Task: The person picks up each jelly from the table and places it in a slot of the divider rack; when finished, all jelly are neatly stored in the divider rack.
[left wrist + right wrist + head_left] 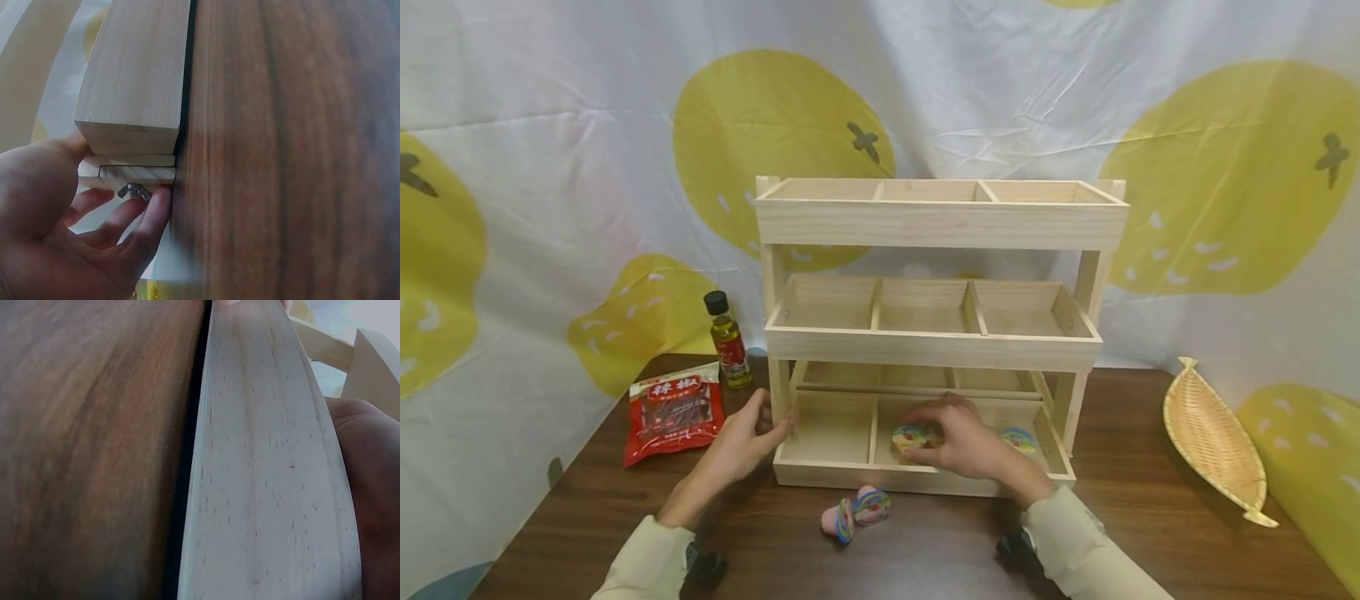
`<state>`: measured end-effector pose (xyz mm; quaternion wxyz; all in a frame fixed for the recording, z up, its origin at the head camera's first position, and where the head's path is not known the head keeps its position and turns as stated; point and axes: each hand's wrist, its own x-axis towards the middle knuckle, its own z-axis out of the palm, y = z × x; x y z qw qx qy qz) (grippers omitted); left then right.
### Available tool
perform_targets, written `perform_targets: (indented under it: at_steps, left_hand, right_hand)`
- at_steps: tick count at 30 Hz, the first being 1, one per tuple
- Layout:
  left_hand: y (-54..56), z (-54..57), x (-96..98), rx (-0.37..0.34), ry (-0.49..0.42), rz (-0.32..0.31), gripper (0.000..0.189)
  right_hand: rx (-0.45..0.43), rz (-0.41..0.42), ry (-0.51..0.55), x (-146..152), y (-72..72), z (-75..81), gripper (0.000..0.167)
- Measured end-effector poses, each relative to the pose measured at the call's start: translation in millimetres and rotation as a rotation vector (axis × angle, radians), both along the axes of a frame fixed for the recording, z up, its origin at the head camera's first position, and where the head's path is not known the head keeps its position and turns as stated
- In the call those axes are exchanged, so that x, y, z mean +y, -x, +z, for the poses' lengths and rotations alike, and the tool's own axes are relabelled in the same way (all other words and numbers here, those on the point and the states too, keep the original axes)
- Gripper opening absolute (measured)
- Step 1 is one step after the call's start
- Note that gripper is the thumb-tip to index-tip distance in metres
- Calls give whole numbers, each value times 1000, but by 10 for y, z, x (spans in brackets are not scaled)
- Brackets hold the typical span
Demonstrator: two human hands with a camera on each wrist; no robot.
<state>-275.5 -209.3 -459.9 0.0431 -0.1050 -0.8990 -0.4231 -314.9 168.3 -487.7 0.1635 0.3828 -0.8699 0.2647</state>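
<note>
Watching from my distant place through the head camera, I see the right hand (958,437) working low in the wooden rack (940,225), with thumb and fingers pinching a jelly cup (909,439) in the middle compartment of the lowest front tray. Its round lid faces up to me, printed in yellow, green and red, and its far edge is covered by the fingers. In the right wrist view I have mostly the pale front board, speckled with small dark marks, so the grip itself I cannot check from there. The left hand (745,442) grasps the left end of the same rack; in the left wrist view its fingers bend around the wooden post, just beside a grey wing nut (134,190). A second jelly cup (1018,439) sits in the right compartment, partly hidden behind the right arm, showing a blue and green lid. On the brown table (1150,517), in front of the tray, lie two more jelly cups (872,506), tilted and very close together, with pink bodies and shiny blue-edged lids. To the left I find a red packet of dried chillies (673,412) beside a black-capped oil bottle (730,350), and far right a boat-shaped wicker basket (1213,442).
</note>
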Motion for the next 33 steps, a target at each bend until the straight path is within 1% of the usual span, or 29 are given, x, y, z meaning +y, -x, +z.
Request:
perform_targets:
  at_steps: [1, 5, 6, 8, 13, 15, 16, 18, 20, 23, 25, 29, 31, 33]
  left_hand:
    - [2, -2, 0, 1, -1, -1, 33]
    - [9, -5, -1, 3, 0, -4, 34]
    - [10, -5, -1, 4, 2, -4, 34]
    - [9, -3, -2, 5, 5, -4, 34]
    - [6, 2, 0, 3, 7, -2, 34]
    - [5, 1, 1, 3, 6, -1, 34]
    - [3, -1, 2, 2, 5, -1, 34]
    - [-1, -2, 4, 2, 2, 0, 33]
    - [-3, -6, 5, 5, 0, -2, 33]
    - [0, -13, 8, 5, -7, -6, 32]
    - [5, -20, 9, 5, -7, -5, 32]
    - [13, -28, 6, 3, -2, 2, 33]
    - [20, -34, -2, 0, 5, 3, 33]
    - [22, -35, -8, -2, 7, 4, 34]
  right_hand:
    - [4, 0, 3, -1, 5, -11, 42]
    - [16, 14, 12, -19, -58, 74, 41]
    - [5, 9, 13, -29, -93, 114, 41]
    - [6, 7, 15, -28, -89, 113, 41]
    - [-17, -1, 19, -2, -27, 35, 42]
    - [-6, 3, 10, -7, -44, 60, 43]
    - [16, 12, 2, -13, -57, 83, 44]
    - [29, 20, -13, -45, -136, 190, 48]
    - [28, 18, -11, -95, -248, 314, 49]
    - [-16, 27, 22, -178, -408, 444, 45]
    - [-26, 80, 63, -232, -502, 481, 38]
    - [-49, 244, 126, -319, -670, 489, 29]
    - [-53, 305, 120, -354, -745, 492, 27]
    - [-50, 336, 83, -383, -811, 493, 28]
